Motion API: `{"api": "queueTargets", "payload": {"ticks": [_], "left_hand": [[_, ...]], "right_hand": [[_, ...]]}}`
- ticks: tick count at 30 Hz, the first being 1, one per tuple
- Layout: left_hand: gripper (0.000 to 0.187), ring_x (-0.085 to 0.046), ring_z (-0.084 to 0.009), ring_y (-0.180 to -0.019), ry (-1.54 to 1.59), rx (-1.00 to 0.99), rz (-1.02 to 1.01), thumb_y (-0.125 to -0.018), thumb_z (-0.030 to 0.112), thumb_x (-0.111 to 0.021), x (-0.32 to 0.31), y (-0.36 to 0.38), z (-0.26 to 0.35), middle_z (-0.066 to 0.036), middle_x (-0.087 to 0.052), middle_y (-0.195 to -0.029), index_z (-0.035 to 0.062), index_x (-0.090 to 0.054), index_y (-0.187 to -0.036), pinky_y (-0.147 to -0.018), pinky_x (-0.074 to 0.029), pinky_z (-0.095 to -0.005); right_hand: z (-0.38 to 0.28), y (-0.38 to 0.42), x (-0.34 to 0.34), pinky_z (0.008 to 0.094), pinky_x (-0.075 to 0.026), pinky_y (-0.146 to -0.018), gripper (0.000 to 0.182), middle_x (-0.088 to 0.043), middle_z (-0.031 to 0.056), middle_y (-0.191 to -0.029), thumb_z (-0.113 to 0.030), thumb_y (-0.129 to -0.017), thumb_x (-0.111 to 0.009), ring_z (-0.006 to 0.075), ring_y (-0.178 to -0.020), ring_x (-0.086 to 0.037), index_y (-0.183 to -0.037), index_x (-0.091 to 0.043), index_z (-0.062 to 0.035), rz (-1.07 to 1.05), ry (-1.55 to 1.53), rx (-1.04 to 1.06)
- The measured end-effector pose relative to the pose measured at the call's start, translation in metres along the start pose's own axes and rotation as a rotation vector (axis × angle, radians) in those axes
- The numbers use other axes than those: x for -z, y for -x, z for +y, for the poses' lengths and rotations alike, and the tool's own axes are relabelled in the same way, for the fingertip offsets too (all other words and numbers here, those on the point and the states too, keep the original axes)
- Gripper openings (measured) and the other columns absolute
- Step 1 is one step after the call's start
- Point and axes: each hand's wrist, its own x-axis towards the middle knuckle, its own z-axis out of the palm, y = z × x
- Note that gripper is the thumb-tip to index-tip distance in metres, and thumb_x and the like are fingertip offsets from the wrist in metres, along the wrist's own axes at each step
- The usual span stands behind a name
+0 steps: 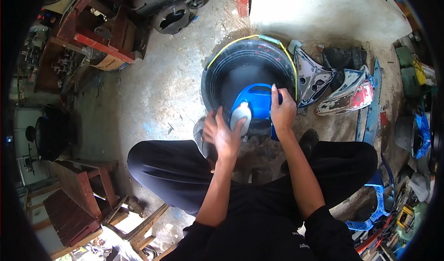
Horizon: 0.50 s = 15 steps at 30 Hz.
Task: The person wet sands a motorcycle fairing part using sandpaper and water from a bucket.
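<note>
Black sleeves and our knees fill the bottom of the view as we sit over a black tyre point(240, 57) lying on the concrete floor point(152, 94). Our left hand point(221, 134) is at the near rim of the tyre, fingers wrapped around a grey pad point(241, 115) pressed on a blue plastic panel point(256, 99). That panel stands against the near side of the tyre's hollow. Our right hand point(282, 110) grips the panel's right edge, index finger stretched up along it. Just right of the tyre lie a grey fairing piece point(311, 76) and a red-and-white one point(351, 94). Well left of the tyre stands a red metal frame point(92, 34).
</note>
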Motion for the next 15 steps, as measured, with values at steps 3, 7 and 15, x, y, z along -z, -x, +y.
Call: {"api": "queueTargets", "payload": {"ticks": [3,7,15], "left_hand": [[0.083,-0.032,-0.0460,-0.142,0.024,-0.010,0.016,-0.081,0.054,-0.080,-0.014,-0.031,0.027,-0.022,-0.037,-0.152,0.0116,-0.051,-0.146,-0.114,-0.022,-0.0663],[0.088,-0.029,-0.0472,-0.144,0.010,0.036,0.016,-0.079,0.053,-0.083,0.001,0.000,0.006,-0.027,-0.034,-0.154,0.0100,-0.049,-0.148,-0.115,-0.022,-0.0658],[0.088,-0.028,-0.0457,-0.146,0.056,0.040,0.032,-0.079,0.048,-0.085,-0.015,-0.036,0.033,-0.024,-0.031,-0.158,0.0100,-0.047,-0.149,-0.115,-0.020,-0.0682]], "right_hand": [[0.002,0.000,-0.001,0.0487,-0.053,-0.074,0.042,-0.072,0.0210,-0.093,-0.041,-0.103,-0.060,0.0425,-0.086,-0.069,-0.097,-0.070,-0.0004,-0.022,0.001,-0.001],[-0.002,-0.003,0.000,0.0486,-0.053,-0.074,0.042,-0.072,0.0207,-0.092,-0.041,-0.103,-0.060,0.0415,-0.085,-0.069,-0.096,-0.070,-0.0009,-0.032,0.029,-0.014],[0.001,-0.003,-0.001,0.0484,-0.053,-0.074,0.041,-0.072,0.0217,-0.094,-0.040,-0.104,-0.060,0.0416,-0.086,-0.069,-0.096,-0.070,-0.0010,-0.044,0.021,-0.035]]}}
